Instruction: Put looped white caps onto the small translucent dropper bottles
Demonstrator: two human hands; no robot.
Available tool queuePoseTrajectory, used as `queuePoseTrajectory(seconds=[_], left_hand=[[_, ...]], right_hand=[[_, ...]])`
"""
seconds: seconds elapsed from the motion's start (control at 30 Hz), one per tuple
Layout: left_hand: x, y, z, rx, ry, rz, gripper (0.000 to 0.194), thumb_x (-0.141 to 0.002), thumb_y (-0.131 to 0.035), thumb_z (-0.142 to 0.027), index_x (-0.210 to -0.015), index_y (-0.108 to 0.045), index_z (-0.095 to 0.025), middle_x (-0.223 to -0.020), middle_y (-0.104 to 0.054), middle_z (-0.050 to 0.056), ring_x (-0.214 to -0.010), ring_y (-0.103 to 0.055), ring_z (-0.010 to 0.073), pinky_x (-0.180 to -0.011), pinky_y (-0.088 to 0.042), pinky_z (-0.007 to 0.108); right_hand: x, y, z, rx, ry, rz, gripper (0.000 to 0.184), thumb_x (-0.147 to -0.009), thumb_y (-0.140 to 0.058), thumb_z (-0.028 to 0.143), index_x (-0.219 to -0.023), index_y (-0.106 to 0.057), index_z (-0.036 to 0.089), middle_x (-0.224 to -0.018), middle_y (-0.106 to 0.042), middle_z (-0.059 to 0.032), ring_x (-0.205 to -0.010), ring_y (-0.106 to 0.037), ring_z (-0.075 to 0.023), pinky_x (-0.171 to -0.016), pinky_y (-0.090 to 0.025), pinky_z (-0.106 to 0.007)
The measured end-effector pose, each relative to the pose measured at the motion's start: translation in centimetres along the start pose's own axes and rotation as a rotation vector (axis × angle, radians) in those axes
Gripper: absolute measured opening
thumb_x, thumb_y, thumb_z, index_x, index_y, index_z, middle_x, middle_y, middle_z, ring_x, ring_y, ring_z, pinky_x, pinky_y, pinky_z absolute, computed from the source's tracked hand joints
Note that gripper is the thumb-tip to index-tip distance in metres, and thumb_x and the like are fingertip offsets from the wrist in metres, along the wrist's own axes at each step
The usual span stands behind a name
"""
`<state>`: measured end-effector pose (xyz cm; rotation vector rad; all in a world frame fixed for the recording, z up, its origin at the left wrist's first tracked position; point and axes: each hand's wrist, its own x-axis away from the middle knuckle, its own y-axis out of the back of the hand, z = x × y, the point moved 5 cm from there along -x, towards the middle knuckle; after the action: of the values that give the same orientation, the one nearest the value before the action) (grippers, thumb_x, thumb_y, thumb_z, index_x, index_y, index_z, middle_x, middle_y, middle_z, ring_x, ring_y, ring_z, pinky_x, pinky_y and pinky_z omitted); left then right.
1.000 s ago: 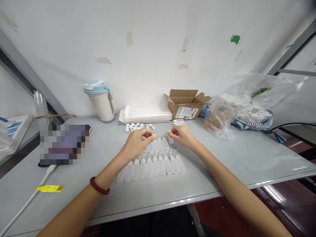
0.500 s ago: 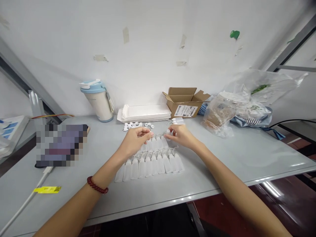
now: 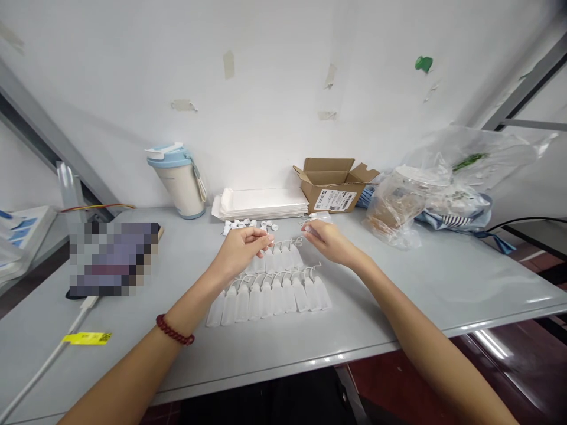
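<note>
Two rows of small translucent squeeze bottles with thin bent white tubes at their tops lie on the desk, a front row (image 3: 266, 300) and a back row (image 3: 283, 258). At the left end of the back row is my left hand (image 3: 241, 251), thumb and fingertips pinched together and partly covering the bottles there. What the pinch holds, if anything, is too small to make out. My right hand (image 3: 332, 241) is closed just right of the back row's tubes, beside another small bottle (image 3: 319, 216) behind it. Something pale shows at its fingertips, not clear enough to name.
Loose white caps (image 3: 241, 224) lie before a stack of white trays (image 3: 266, 202). Behind stand a blue-lidded cup (image 3: 179, 183) and an opened cardboard box (image 3: 334, 192). Plastic bags (image 3: 398, 200) are at right; a blurred-out phone (image 3: 117, 260) with a cable (image 3: 53, 354) is at left.
My right hand has moved slightly up and right, away from the back row's tubes and toward the bottle behind. My left hand has stayed nearly in place.
</note>
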<state>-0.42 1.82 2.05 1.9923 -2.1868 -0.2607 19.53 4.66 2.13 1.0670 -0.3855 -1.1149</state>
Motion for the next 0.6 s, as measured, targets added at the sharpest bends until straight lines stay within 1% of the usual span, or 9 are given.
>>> queuePoseTrajectory(seconds=[0.1,0.2,0.27,0.33,0.4,0.47,0.53,0.6], left_hand=[[0.1,0.0,0.0,0.025,0.021,0.01,0.026,-0.07,-0.07,-0.04,-0.077,-0.067,-0.015,-0.076,-0.069,0.004,-0.058,-0.054,0.0109,-0.065,-0.047,0.028],[0.0,-0.2,0.2,0.086,0.038,0.027,0.026,-0.07,-0.071,-0.039,-0.077,-0.067,-0.014,-0.077,-0.069,0.004,-0.063,-0.055,0.0115,-0.066,-0.047,0.028],[0.0,-0.2,0.4,0.155,0.056,0.037,0.026,-0.072,-0.071,-0.038,-0.079,-0.067,-0.014,-0.079,-0.069,0.005,-0.068,-0.057,0.0121,-0.068,-0.047,0.027],[-0.1,-0.2,0.6,0.234,0.089,0.051,0.025,-0.073,-0.071,-0.036,-0.083,-0.066,-0.014,-0.081,-0.069,0.006,-0.071,-0.059,0.0123,-0.069,-0.048,0.027],[0.0,-0.3,0.7,0.316,0.128,0.1,0.024,-0.075,-0.071,-0.032,-0.09,-0.066,-0.014,-0.083,-0.07,0.006,-0.073,-0.06,0.012,-0.07,-0.048,0.026],[0.1,-0.6,0.6,0.411,0.165,0.169,0.023,-0.077,-0.07,-0.026,-0.096,-0.066,-0.013,-0.085,-0.07,0.008,-0.073,-0.061,0.0118,-0.07,-0.049,0.024],[0.2,-0.8,0.5,0.515,0.197,0.222,0.021,-0.079,-0.067,-0.019,-0.098,-0.066,-0.012,-0.086,-0.069,0.01,-0.076,-0.062,0.0123,-0.07,-0.05,0.023],[0.3,-1.1,0.4,0.607,0.228,0.244,0.017,-0.08,-0.064,-0.016,-0.095,-0.066,-0.01,-0.085,-0.067,0.01,-0.078,-0.062,0.0133,-0.069,-0.051,0.023]], right_hand=[[-0.2,-0.9,-0.5,0.066,-0.013,0.022,0.014,-0.087,-0.046,0.022,-0.089,-0.057,0.014,-0.08,-0.061,-0.0069,-0.071,-0.051,-0.0167,-0.066,-0.036,-0.027],[-0.3,-1.8,-1.0,0.147,-0.02,0.032,0.011,-0.082,-0.056,0.021,-0.089,-0.06,0.014,-0.08,-0.062,-0.007,-0.071,-0.052,-0.017,-0.064,-0.035,-0.026],[-0.4,-2.2,-1.1,0.176,0.001,0.038,0.008,-0.082,-0.056,0.019,-0.083,-0.061,0.014,-0.081,-0.063,-0.0073,-0.072,-0.053,-0.0168,-0.064,-0.035,-0.025],[-0.5,-2.3,-1.3,0.185,0.014,0.026,0.011,-0.083,-0.052,0.017,-0.077,-0.06,0.015,-0.078,-0.063,-0.007,-0.071,-0.052,-0.0162,-0.064,-0.034,-0.025],[-0.6,-2.0,-1.3,0.17,0.019,-0.023,0.014,-0.084,-0.049,0.016,-0.074,-0.059,0.015,-0.075,-0.062,-0.0058,-0.068,-0.051,-0.0152,-0.063,-0.034,-0.025],[-0.5,-1.6,-1.1,0.131,0.037,-0.1,0.013,-0.083,-0.048,0.015,-0.074,-0.058,0.015,-0.072,-0.061,-0.0042,-0.064,-0.05,-0.0142,-0.061,-0.034,-0.025],[-0.3,-1.1,-0.4,0.093,0.079,-0.2,0.012,-0.083,-0.048,0.014,-0.076,-0.058,0.016,-0.07,-0.059,-0.0028,-0.061,-0.049,-0.0134,-0.06,-0.035,-0.024],[0.1,-0.6,0.6,0.076,0.142,-0.314,0.011,-0.084,-0.047,0.015,-0.078,-0.057,0.017,-0.07,-0.058,-0.0022,-0.059,-0.048,-0.013,-0.058,-0.036,-0.024]])
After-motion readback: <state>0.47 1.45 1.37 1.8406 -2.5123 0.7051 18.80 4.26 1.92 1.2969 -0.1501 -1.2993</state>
